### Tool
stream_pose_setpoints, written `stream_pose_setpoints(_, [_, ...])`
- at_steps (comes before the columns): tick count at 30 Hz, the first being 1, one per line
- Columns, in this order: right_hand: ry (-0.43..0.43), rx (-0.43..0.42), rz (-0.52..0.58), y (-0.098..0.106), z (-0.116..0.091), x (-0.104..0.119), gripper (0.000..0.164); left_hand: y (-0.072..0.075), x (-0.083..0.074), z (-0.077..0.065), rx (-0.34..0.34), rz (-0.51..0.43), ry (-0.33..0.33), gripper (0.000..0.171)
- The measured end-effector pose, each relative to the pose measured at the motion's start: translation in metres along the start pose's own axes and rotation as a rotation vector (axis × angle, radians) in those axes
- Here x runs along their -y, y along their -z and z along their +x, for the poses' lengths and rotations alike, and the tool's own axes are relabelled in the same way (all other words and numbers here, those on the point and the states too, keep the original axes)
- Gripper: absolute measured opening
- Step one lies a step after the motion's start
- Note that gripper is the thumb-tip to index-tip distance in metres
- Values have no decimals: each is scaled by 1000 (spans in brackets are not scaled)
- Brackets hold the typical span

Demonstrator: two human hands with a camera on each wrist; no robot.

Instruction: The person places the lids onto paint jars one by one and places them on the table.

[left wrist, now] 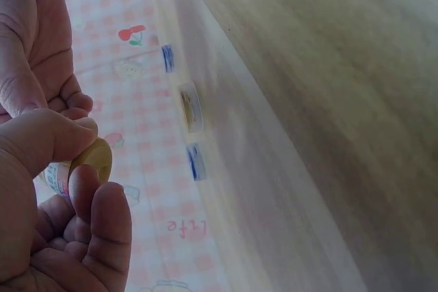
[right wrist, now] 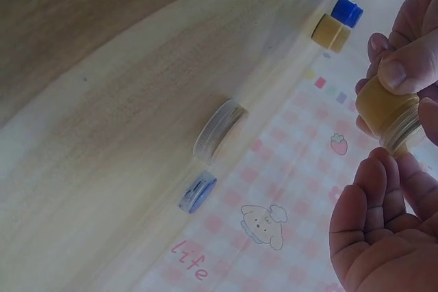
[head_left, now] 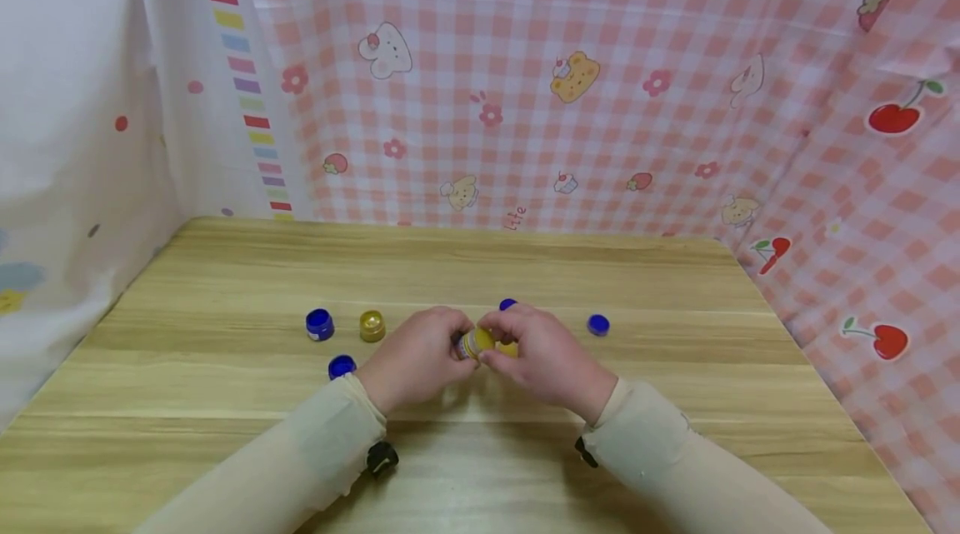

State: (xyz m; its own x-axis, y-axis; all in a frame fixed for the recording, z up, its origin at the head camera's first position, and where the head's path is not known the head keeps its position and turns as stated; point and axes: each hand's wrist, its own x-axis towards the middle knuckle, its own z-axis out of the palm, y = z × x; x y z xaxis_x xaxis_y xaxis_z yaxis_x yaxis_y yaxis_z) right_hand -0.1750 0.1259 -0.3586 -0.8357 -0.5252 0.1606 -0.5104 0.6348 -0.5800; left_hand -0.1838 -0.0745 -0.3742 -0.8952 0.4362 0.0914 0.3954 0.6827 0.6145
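Both hands meet over the middle of the table around a small yellow paint jar [head_left: 476, 342]. My left hand [head_left: 420, 357] grips the jar by its body, thumb and fingers curled round it. My right hand [head_left: 546, 359] has its thumb and fingers at the jar's ribbed clear lid [right wrist: 400, 129], pinching that end. The jar is tilted, and a printed label [left wrist: 59, 177] shows between the left fingers. The hands partly hide the jar.
Left of the hands stand a blue paint jar [head_left: 319, 325], a yellow paint jar [head_left: 372, 326] and another blue jar [head_left: 342, 366]. A blue lid [head_left: 598, 325] lies on the right. Another blue lid [head_left: 508, 304] and a yellow lid [head_left: 510, 348] lie near the right hand.
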Motion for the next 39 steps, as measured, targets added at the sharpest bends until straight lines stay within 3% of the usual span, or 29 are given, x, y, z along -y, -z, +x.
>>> stream_pose_setpoints(22, [-66, -10, 15, -2, 0, -1, 23, 2, -1, 0, -10, 29, -33, 14])
stream_pose_setpoints(30, [-35, 21, -44, 2, -3, 0, 49, 3, 0, 1, 9, 53, -16, 18])
stream_pose_setpoints(35, [28, 16, -68, 4, -3, 0, 35, 3, 0, 1, 13, 60, -21, 16])
stream_pose_setpoints(39, [5, 24, -39, 4, -3, 0, 26, 4, -1, 1, 21, 61, -14, 16])
